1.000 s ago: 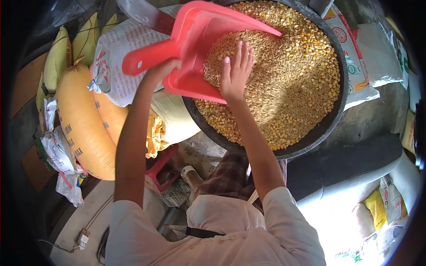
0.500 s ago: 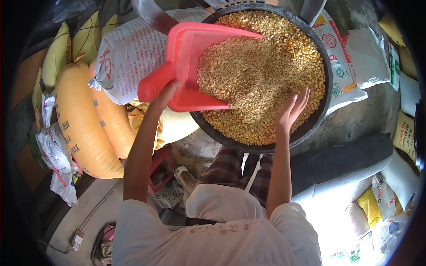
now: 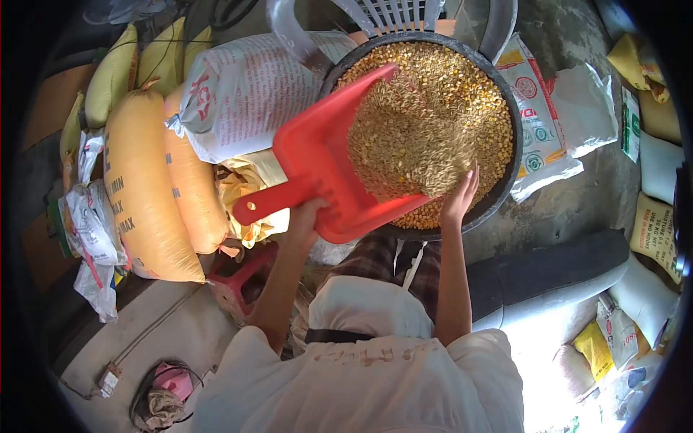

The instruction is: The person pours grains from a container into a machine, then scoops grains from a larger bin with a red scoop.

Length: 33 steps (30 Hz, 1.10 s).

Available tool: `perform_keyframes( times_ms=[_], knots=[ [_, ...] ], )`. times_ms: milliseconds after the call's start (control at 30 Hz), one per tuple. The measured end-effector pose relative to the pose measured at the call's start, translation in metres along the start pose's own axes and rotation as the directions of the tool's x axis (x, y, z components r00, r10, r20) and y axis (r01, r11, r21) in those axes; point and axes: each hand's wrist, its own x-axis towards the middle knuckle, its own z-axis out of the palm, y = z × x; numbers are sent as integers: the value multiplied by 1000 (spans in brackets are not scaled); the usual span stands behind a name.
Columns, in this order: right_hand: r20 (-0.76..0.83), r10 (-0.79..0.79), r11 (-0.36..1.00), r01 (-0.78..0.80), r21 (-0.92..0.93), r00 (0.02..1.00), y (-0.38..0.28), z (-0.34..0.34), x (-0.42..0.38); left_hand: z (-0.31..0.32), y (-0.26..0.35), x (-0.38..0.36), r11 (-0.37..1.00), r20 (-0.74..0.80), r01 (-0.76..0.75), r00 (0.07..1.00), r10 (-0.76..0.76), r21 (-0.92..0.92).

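Observation:
A large red scoop [image 3: 310, 144] lies tilted over the left part of a round black tub [image 3: 516, 137]. Brownish grain [image 3: 404, 137] fills its mouth and spreads onto yellow corn kernels [image 3: 498, 108] in the tub. My left hand [image 3: 308, 216] is closed on the scoop where its handle meets the pan. At the right edge of the grain rests my right hand [image 3: 460, 195], fingers stretched out and slightly blurred, holding nothing.
A plastic chair [image 3: 354, 14] is behind the tub. Orange sacks [image 3: 141, 187] and a white printed sack [image 3: 238, 101] stand at left, above a red stool [image 3: 234, 289]. A dark cushion [image 3: 556, 267] and more sacks [image 3: 657, 231] are at right.
The scoop has tilted and its handle end has swung downward, with my left hand lower and further right. My right hand has shifted slightly down and left. Less brown grain covers the right-hand corn.

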Motion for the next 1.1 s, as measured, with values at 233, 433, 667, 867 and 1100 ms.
perform_keyframes(
  times_ms=[233,433,667,867,1100],
  knots=[
    [332,382,543,-500,674,862,-31,-13,-19,-6,-43,-19,985,93,49,995,-34,-168],
    [536,374,343,-650,678,757,-14,-18,-31,-16,-67,-26,929,211,186,970,-121,-320],
    [547,249,507,-589,629,799,39,4,-26,3,-64,-43,916,171,226,969,-178,-330],
    [539,218,665,-528,528,814,10,-16,-38,24,-74,-51,940,-2,83,996,-88,-330],
    [531,308,519,-607,602,790,-42,-35,-90,51,-76,-59,952,-37,-78,997,71,-295]
  ],
)
